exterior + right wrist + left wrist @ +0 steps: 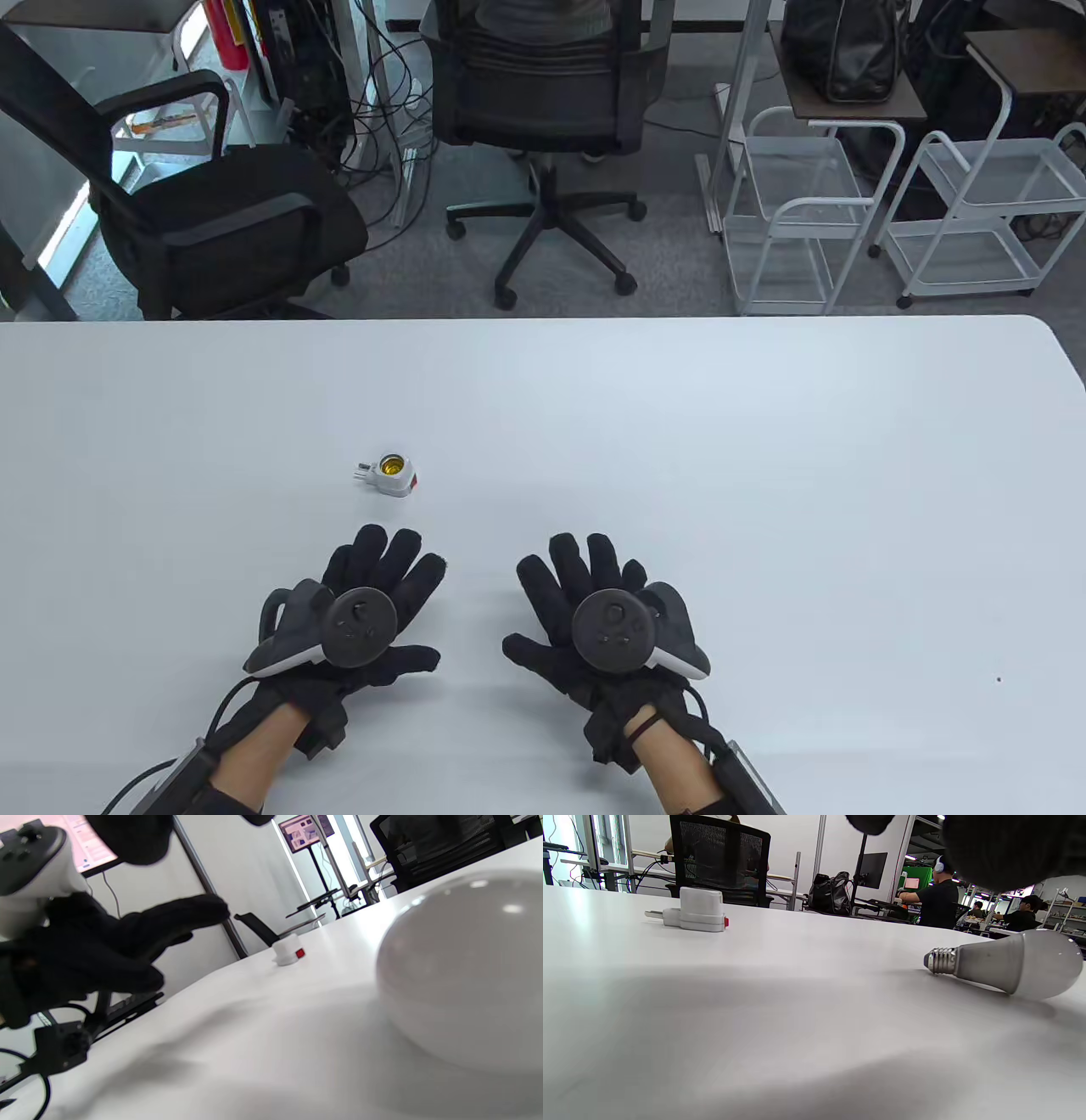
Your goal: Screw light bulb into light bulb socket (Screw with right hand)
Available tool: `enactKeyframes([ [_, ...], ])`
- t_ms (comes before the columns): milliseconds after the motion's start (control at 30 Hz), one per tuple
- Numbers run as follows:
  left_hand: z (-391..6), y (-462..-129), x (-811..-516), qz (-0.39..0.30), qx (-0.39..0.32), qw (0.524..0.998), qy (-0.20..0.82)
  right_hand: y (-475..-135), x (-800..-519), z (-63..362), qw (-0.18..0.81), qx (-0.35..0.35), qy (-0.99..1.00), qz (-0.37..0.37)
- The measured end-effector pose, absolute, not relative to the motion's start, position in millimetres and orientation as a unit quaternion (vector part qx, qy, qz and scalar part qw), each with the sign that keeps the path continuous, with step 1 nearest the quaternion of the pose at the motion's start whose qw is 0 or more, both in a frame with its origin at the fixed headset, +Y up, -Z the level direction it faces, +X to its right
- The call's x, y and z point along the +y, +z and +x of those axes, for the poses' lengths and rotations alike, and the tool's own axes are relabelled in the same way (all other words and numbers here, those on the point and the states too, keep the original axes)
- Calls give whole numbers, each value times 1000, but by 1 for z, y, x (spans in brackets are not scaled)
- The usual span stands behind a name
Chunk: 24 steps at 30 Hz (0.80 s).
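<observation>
While both hands (361,607) (594,615) lie flat and spread, holding nothing, the bulb (1005,963) lies loose under the right one; it could roll away from the socket (390,475).

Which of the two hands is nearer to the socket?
The left hand: the socket lies just beyond its fingertips; the right hand is farther off to the side.

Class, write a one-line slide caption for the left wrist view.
Light bulb lying on its side on the white table, screw base pointing toward the upright socket adapter.
</observation>
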<state>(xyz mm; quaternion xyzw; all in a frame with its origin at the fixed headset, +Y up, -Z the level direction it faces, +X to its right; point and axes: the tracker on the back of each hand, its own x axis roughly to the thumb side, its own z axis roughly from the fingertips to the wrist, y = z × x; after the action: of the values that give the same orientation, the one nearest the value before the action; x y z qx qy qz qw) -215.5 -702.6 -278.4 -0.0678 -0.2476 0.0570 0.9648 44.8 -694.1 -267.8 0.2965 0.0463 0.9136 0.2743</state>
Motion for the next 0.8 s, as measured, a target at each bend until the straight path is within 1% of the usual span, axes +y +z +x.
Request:
enactKeyframes([
  [400, -214, -280, -710, -80, -240, 966, 53, -269, -695, 47, 285, 52, 912, 291],
  [633, -226, -287, -715, -101, -216, 967, 89, -269, -695, 47, 292, 55, 911, 287],
  [767, -242, -295, -706, -93, -184, 972, 115, -269, -694, 48, 297, 46, 914, 274],
  [800, -253, -300, -702, -84, -162, 973, 138, -270, -694, 48, 300, 45, 912, 275],
])
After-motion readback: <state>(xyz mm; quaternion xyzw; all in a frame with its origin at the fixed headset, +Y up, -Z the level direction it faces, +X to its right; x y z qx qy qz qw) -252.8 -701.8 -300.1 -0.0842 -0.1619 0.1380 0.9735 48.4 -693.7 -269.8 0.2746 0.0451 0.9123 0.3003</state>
